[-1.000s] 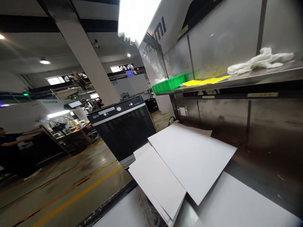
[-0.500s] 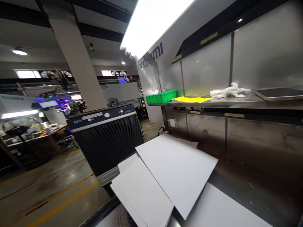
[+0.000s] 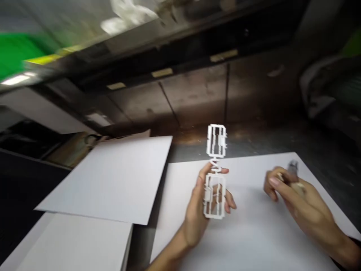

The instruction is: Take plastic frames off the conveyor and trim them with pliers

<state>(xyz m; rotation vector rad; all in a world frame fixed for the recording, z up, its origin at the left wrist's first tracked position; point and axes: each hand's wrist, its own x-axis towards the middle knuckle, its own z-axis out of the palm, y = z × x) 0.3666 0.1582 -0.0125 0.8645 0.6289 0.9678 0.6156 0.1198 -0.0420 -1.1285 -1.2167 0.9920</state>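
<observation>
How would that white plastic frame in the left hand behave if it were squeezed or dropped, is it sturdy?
Probably not very. The white plastic frame is an open lattice of thin bars, so it is likely light and somewhat brittle. Its two halves join at a narrow neck, which might snap or bend under a twist. The left hand holds it upright by the lower half alone, suggesting it is stiff enough not to droop.

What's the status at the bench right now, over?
Left hand holds white plastic moulded frame upright, fingers closed on its lower half. Right hand grips a small tool, blurred. Both over white sheet; nothing between them.
</observation>
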